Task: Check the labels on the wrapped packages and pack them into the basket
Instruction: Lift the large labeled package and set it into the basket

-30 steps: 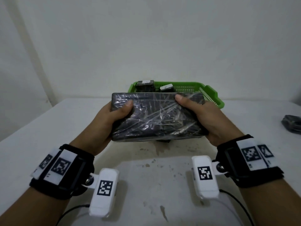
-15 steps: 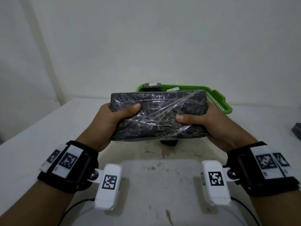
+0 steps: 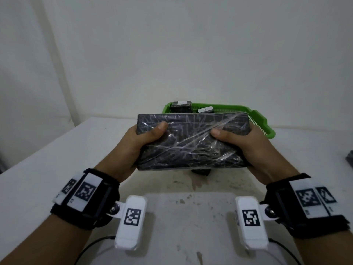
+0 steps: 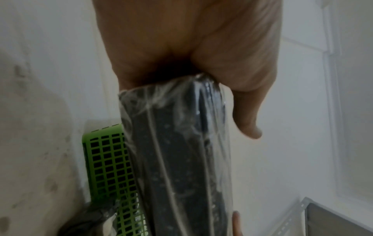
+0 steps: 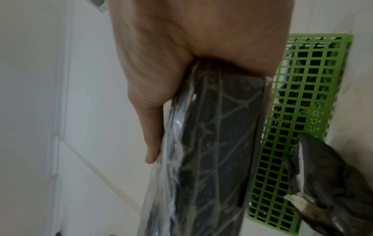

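A large flat black package (image 3: 193,142) wrapped in clear film is held up above the table, in front of the green basket (image 3: 263,123). My left hand (image 3: 141,142) grips its left end with the thumb on top. My right hand (image 3: 242,142) grips its right end the same way. No label shows on the face turned to me. Both wrist views show the package edge-on (image 4: 179,159) (image 5: 214,151) with the basket's green lattice wall (image 4: 109,167) (image 5: 298,111) behind it. Two smaller black packages (image 3: 181,107) with white labels (image 3: 205,109) stand inside the basket.
Another dark wrapped package (image 3: 200,172) lies on the stained white table (image 3: 172,207) just under the held one; it also shows in the right wrist view (image 5: 331,183). A dark object (image 3: 349,159) sits at the table's right edge. White walls stand close behind.
The package has tilted so its broad face turns more toward me. My right thumb slid from the top edge down onto the face. The view shifted slightly right.
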